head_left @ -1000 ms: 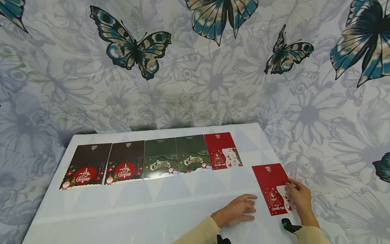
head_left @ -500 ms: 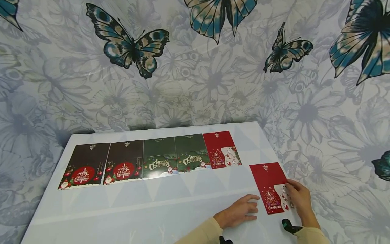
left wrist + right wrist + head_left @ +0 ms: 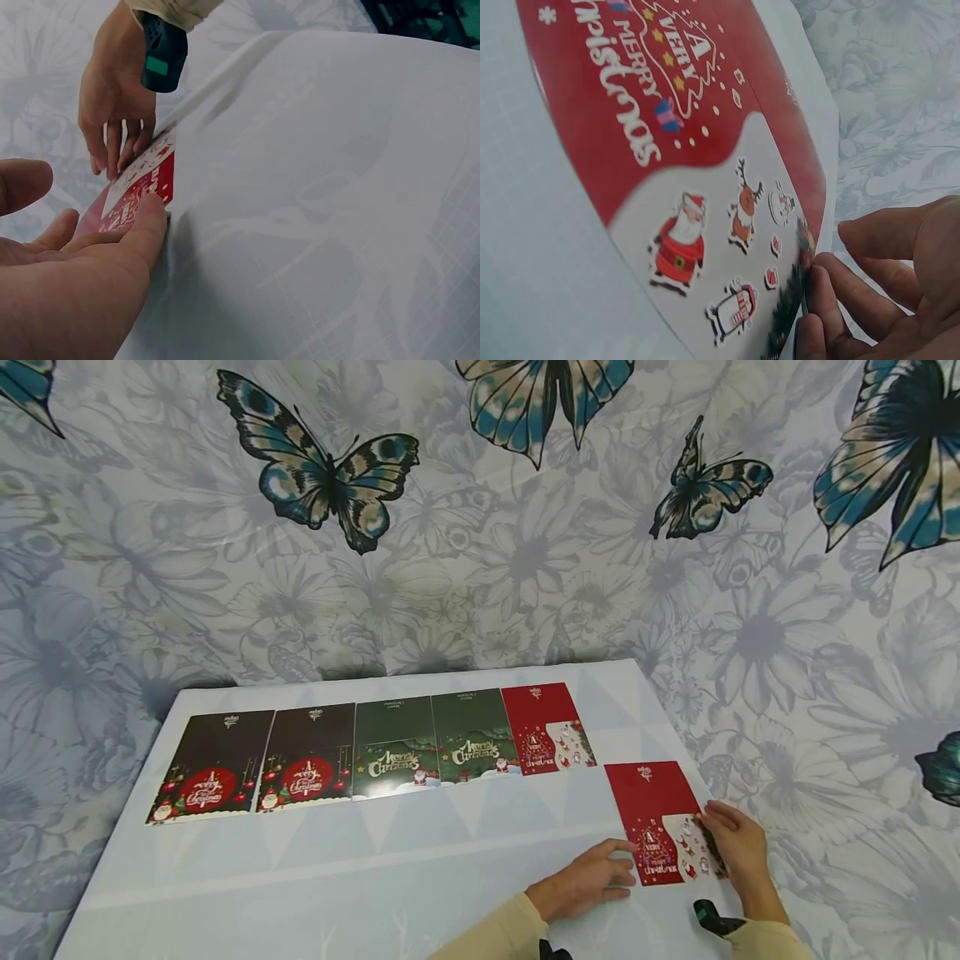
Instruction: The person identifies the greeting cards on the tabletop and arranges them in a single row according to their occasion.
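A red Christmas card [image 3: 652, 802], opened flat, lies near the table's right edge between both hands. My left hand [image 3: 583, 883] reaches in from the left, its loosely extended fingertips right at the card's left edge. On the other side, my right hand [image 3: 738, 847] has its fingers against the card's right edge. In the right wrist view, the right thumb [image 3: 881, 232] stands apart from the fingers, and the card's Santa, reindeer and penguin print shows. The left wrist view has the left hand [image 3: 90, 277] with one fingertip over the card's print.
Along the back of the white-covered table [image 3: 337, 877] runs a row of flat cards: two dark ones with red ornaments [image 3: 206, 768], two green ones [image 3: 395, 752] and a red one [image 3: 547, 731]. Behind hangs a butterfly-patterned cloth [image 3: 525, 568].
The near red card has slid left, away from the right hand's palm and up to the left fingertips. My left hand has shifted slightly right; the row of cards stays put.
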Available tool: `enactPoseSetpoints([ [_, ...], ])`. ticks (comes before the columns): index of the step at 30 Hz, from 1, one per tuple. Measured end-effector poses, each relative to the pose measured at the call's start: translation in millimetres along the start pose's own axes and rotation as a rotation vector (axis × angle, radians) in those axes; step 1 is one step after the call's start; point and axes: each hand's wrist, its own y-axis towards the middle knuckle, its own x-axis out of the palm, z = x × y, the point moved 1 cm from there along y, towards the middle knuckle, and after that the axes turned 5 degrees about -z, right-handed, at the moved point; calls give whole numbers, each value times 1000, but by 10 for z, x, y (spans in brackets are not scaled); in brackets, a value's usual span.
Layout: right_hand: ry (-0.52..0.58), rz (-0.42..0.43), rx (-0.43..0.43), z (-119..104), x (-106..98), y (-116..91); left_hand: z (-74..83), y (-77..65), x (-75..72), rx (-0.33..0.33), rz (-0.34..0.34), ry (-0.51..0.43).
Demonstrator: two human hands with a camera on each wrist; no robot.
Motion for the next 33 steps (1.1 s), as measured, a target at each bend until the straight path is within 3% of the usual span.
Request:
enactPoseSetpoints([
  [7,18,-14,-9,-2,-3,4,13,-12,1,19,9,-24],
  [24,171,-100,-13,23,18,-1,136,-53,-66,58,17,24],
  [33,63,-103,-58,-69,48,22,223,-16,-124,107,105,153],
])
